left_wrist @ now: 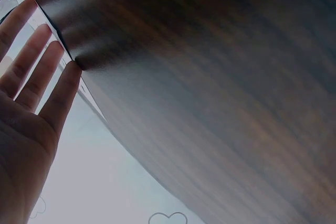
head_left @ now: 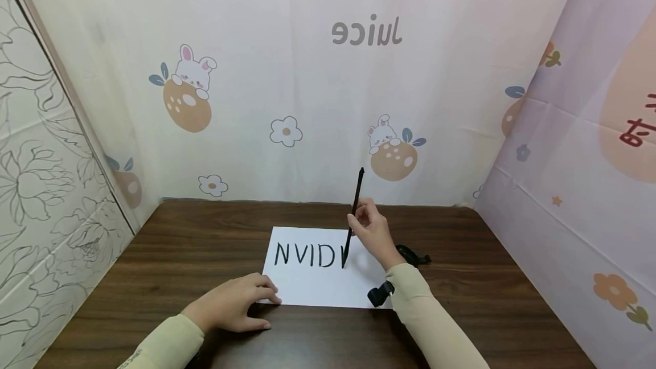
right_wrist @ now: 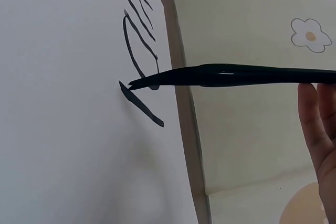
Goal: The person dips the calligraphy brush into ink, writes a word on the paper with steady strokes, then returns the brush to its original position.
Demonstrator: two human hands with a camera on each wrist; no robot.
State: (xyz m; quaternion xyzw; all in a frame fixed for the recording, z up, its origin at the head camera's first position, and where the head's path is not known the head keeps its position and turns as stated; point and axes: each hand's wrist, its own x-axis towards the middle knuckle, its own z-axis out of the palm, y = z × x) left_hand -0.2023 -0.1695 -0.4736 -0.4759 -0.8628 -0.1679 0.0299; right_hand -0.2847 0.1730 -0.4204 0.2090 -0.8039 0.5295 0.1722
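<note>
My right hand (head_left: 374, 232) pinches a slim black brush pen (head_left: 357, 195) well up its shaft, and the pen stands nearly upright. Its dark tip (right_wrist: 137, 84) is at the lower end of a slanted black stroke (right_wrist: 142, 104); whether it touches the paper I cannot tell. The white sheet of paper (head_left: 318, 289) bears the black letters NVID (head_left: 304, 255), with that stroke to their right. At the paper's lower left corner rests my left hand (head_left: 236, 300), fingers spread and fairly straight; in the left wrist view its fingertips (left_wrist: 72, 69) lie along the sheet's edge.
The paper lies on a dark wood-grain table (head_left: 179, 255). A printed curtain (head_left: 287, 73) hangs behind the table, with more printed cloth on both sides. A black wrist camera (head_left: 380, 294) sits at my right wrist, over the paper's lower right part.
</note>
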